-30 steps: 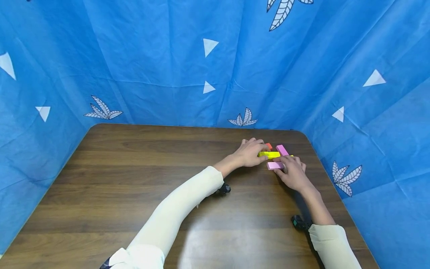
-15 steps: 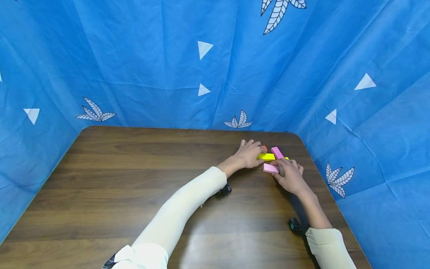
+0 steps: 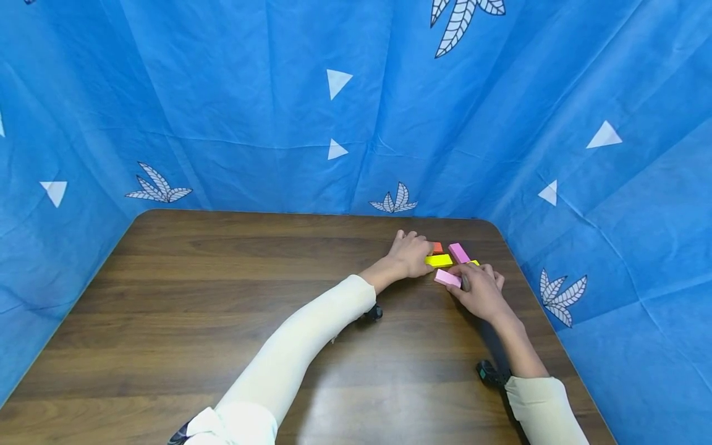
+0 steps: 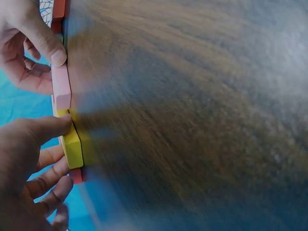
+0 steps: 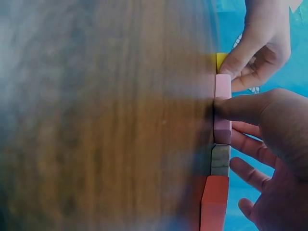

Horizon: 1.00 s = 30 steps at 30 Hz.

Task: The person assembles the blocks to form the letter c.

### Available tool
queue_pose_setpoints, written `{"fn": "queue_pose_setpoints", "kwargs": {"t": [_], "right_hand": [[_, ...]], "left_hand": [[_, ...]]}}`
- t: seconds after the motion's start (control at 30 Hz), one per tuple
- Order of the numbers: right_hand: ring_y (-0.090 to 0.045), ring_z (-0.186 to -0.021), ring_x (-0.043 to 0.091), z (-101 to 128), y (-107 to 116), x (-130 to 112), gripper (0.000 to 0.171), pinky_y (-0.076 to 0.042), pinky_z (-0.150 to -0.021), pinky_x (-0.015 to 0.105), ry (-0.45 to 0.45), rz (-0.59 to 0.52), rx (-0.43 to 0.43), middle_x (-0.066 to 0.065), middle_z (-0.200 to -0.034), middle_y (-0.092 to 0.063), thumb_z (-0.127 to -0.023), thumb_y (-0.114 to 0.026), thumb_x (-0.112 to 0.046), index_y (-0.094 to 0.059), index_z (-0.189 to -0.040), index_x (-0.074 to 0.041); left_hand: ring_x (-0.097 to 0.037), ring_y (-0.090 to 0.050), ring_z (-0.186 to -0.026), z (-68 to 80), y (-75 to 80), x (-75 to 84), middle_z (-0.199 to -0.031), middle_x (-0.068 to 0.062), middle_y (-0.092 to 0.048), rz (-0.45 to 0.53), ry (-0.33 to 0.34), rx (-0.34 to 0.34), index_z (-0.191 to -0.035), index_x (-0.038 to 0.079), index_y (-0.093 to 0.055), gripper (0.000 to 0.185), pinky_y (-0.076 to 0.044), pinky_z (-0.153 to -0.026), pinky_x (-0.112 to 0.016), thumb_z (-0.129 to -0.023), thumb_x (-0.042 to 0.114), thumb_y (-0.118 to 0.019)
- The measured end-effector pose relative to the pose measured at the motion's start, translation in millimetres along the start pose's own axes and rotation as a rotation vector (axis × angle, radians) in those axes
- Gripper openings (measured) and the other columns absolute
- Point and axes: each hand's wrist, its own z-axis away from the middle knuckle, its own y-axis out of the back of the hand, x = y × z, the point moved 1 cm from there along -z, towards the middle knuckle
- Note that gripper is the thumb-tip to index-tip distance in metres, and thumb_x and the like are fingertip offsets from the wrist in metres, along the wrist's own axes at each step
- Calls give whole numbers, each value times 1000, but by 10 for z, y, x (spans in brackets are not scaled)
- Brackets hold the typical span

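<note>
My left hand point(image 3: 425, 256) pinches the end of a yellow block point(image 3: 439, 260) lying on the brown table point(image 3: 222, 296) near its far right corner. Just in front of it, my right hand point(image 3: 461, 281) grips a pink block point(image 3: 447, 278), thumb along its near side. In the left wrist view my thumb presses the yellow block point(image 4: 71, 142), which meets the pink block point(image 4: 61, 86) end to end. The right wrist view shows my thumb on the pink block point(image 5: 222, 108), with the yellow block point(image 5: 221, 60) beyond it.
A second pink block point(image 3: 459, 252) and an orange block point(image 3: 437, 247) lie just behind the hands. The right wrist view also shows a grey block point(image 5: 220, 160) and an orange block point(image 5: 214, 202) in line. Blue cloth point(image 3: 334, 123) walls the table on three sides.
Both hands stay on their blocks. My left hand has drawn slightly left with the yellow block, uncovering more of the orange block behind it.
</note>
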Motion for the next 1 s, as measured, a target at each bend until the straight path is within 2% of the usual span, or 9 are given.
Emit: {"fn": "queue_pose_setpoints", "kwargs": {"t": [0.23,0.5,0.6,0.8,1.0], "right_hand": [[-47,-115,43,-14,-6,10,29,-20,-105,74,-1,10,-7,21,-130,-73,-95,-82,-20,-73,-121,-10],[-49,-115,42,-10,24,16,33,-21,-105,73,-3,-17,-2,22,-133,-73,-97,-80,-18,-72,-127,-7],[-50,-116,43,-22,21,-9,33,-23,-103,73,4,-28,6,22,-132,-72,-97,-80,-17,-72,-126,-6],[-49,-120,44,-57,-32,-63,32,-25,-102,71,5,-41,0,23,-132,-70,-97,-80,-19,-71,-125,-7],[-48,-113,41,-98,-57,-116,32,-27,-98,68,24,-51,14,22,-125,-71,-96,-81,-19,-71,-124,-6]], "left_hand": [[-18,-56,-99,9,8,-47,-107,2,-66,95,-21,-34,-123,17,-75,31,-50,-95,-34,-100,38,-76],[-16,-57,-94,76,52,-152,-104,4,-63,115,5,-46,-118,19,-72,29,-42,-87,-38,-98,39,-77],[-16,-57,-95,130,92,-243,-105,5,-63,123,5,-35,-120,19,-72,31,-41,-87,-38,-98,40,-77],[-15,-59,-93,271,140,-437,-103,5,-64,170,4,-3,-113,19,-72,27,-43,-89,-40,-97,39,-78],[-15,-59,-93,423,223,-576,-106,3,-66,196,-5,5,-117,17,-73,30,-46,-89,-40,-97,38,-78]]}}
